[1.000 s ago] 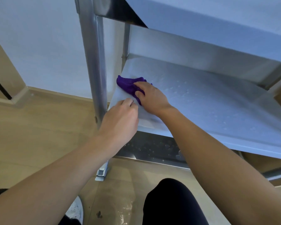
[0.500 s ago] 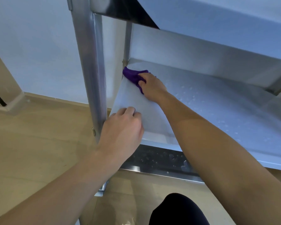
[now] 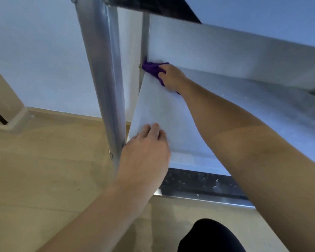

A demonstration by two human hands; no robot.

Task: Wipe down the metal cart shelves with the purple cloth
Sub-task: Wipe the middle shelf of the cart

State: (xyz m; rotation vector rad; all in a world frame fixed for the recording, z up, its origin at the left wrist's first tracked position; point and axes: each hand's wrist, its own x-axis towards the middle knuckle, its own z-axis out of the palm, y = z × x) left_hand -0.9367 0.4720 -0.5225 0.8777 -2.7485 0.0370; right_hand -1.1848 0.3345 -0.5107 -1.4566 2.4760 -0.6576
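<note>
The metal cart's middle shelf (image 3: 171, 117) runs from the near left corner to the back rail. A bunched purple cloth (image 3: 152, 69) sits in the far left corner of this shelf, against the rear post. My right hand (image 3: 172, 78) grips the cloth and presses it onto the shelf there. My left hand (image 3: 145, 151) holds the shelf's near left corner, fingers curled over the edge beside the front post.
The thick front post (image 3: 102, 79) stands left of my left hand. The upper shelf (image 3: 262, 19) hangs overhead. A wet lower shelf (image 3: 198, 182) shows below. Water droplets dot the middle shelf's right part. Wooden floor (image 3: 35, 170) lies left; my dark knee (image 3: 211, 237) is below.
My right hand has pushed the cloth along the shelf's left edge from the near part into the far left corner. The left hand kept its hold on the near corner.
</note>
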